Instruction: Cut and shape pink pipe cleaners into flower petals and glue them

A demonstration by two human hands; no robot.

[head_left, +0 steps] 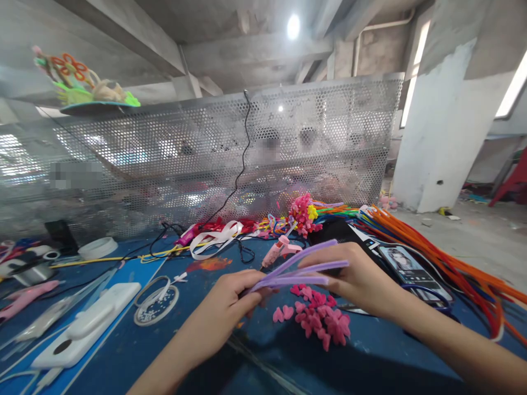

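Several purple pipe cleaners [284, 281] fan out to the right from my left hand [233, 302], whose fingers are closed round their gathered ends. My right hand [343, 274] is at the spread ends, its thumb and fingers curved about the strands; whether it grips any of them I cannot tell. Below my hands lies a loose heap of pink and red heart-shaped pieces [323, 321] on the blue table [247, 367]. Just behind the pipe cleaners rests a pink glue gun [276, 250], partly covered by them.
Bundles of orange and red pipe cleaners [428, 249] lie at the right, near a phone [405, 266]. A round dish of small white beads [156, 307] and a white power bank-like device [88, 323] are at the left. A perforated metal panel [197, 164] stands behind.
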